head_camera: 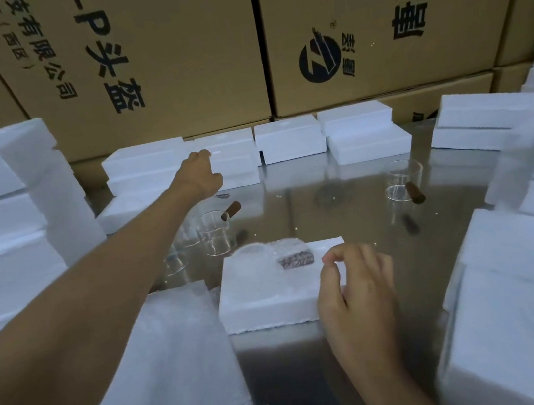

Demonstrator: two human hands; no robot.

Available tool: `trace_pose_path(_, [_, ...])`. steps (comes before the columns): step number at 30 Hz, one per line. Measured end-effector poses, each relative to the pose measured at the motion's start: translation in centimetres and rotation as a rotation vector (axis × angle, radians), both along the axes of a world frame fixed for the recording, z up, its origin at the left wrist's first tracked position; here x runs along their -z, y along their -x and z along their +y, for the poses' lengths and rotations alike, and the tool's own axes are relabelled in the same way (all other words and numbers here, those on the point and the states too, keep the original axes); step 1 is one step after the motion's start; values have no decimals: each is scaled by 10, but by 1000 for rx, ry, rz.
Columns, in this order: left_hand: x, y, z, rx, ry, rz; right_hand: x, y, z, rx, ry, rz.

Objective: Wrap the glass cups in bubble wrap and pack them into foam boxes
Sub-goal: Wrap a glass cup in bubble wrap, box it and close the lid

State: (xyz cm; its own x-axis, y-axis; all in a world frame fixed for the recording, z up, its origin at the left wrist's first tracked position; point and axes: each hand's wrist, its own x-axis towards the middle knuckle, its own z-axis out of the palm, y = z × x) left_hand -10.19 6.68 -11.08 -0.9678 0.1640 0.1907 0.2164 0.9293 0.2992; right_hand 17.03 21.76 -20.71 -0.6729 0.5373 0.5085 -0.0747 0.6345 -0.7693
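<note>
on the shiny bench [336, 192], a foam box [272, 291] lies near the middle, and a glass cup wrapped in bubble wrap [276, 253] sits in its far part, the dark handle showing through the wrap. the right hand [355, 289] hovers at the right edge of this box, its fingers [331, 262] loosely curled with thumb and forefinger close together; they hold nothing that can be seen. the left hand [200, 174] reaches far across the bench to a stack of foam pieces [234, 158] at the far left; its fingers are bent over the top edge of the stack, though whether they actually grasp a piece cannot be told. just beyond the near box, left of centre, stand bare glass cups [213, 233] with a brown handle, partly hidden by the left forearm. another glass cup [404, 181] with a brown handle stands well apart on the far right. a pile of bubble wrap sheets [166, 373] lies near left, touching the foam box. more foam blocks [1, 221] are stacked at the left and right sides, and cardboard cartons [167, 54] with printed characters form a wall at the far side.
</note>
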Motion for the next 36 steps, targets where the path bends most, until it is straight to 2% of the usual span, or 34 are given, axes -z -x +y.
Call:
trace_pose_path(4, [11,45,27,39,185,14,2,2,0,-40,-24,-30])
trace_pose_path(8, [29,78,34,-55,370,14,5,5,0,-43,-16,-54])
trace_pose_path(12, [32,86,35,-67,414,134,4,6,2,-47,0,-49])
trace_pose_path(16, [15,70,45,0,426,162,5,6,5,-75,29,-41])
trace_pose_path(22, [-28,-5,56,162,538,371,9,9,9,-58,77,24])
trace_pose_path(28, [-50,-145,35,355,447,615,4,10,14,-22,394,72])
trace_pose_path(30, [-45,-189,21,399,372,580,2,8,13,-24,454,82])
trace_pose_path(32, [-33,-222,13,410,348,468,0,6,11,-33,482,100])
trace_pose_path(36, [7,-252,16,439,437,341,-5,0,12,-74,513,207])
